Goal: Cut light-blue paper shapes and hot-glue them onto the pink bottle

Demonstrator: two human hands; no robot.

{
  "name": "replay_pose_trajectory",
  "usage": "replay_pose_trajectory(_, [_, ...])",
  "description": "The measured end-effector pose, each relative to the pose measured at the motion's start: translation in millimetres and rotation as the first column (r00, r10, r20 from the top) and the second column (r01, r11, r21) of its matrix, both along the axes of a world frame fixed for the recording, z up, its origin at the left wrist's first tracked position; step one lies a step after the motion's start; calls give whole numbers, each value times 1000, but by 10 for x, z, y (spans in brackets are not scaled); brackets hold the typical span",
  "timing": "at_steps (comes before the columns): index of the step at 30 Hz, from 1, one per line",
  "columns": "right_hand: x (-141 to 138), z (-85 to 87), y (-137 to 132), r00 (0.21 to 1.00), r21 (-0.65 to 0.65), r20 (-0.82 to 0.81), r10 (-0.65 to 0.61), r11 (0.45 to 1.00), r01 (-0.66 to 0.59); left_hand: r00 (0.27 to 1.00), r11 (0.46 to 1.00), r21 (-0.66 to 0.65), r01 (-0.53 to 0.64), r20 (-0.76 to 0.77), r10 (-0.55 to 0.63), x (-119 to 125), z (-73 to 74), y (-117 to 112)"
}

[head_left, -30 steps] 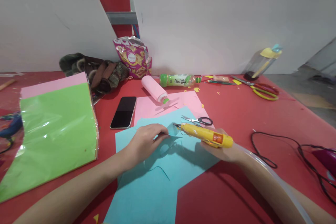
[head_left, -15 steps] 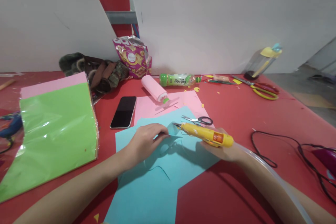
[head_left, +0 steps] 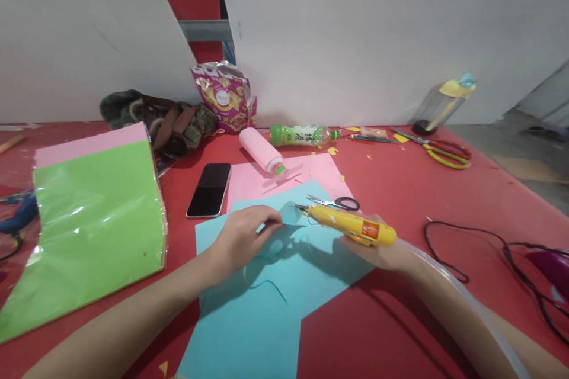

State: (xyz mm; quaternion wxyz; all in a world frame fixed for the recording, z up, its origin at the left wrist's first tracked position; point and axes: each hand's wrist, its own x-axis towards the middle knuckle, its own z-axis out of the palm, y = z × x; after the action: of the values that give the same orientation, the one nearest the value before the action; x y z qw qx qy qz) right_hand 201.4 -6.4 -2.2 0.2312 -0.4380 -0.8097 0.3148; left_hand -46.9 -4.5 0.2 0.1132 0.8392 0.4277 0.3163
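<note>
The left hand [head_left: 243, 238] pinches a small paper piece [head_left: 291, 213] between thumb and fingers, above the blue sheet [head_left: 258, 337] that lies on the red table [head_left: 342, 337]. The right hand [head_left: 381, 254] is closed around the yellow glue gun [head_left: 347, 224], also above the blue sheet, with the nozzle directed at the paper piece; contact between the two cannot be determined. The scissors [head_left: 347, 204] lie at the blue sheet's far right edge, and the phone [head_left: 209, 190] lies just beyond its far left corner.
</note>
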Motion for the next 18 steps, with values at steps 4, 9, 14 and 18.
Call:
replay_pose_trajectory(4, [2,2,3,1000,25,3,-2,1000,2,1000,998,56,-5,8,4,-1,10,1])
replay_pose_trajectory(9, [15,-18,5,1000,10,-12,-17,1000,17,999,997,66,-43,-3,43,4,32,-2])
replay_pose_trajectory(14, [26,-38,6,999,5,-30,-28,1000,28,998,991,121,-55,3,55,-4,39,2])
replay_pose_trajectory(18, [35,-68,18,996,64,-86,-9,998,14,998,981,182,-65,11,64,-5,40,6])
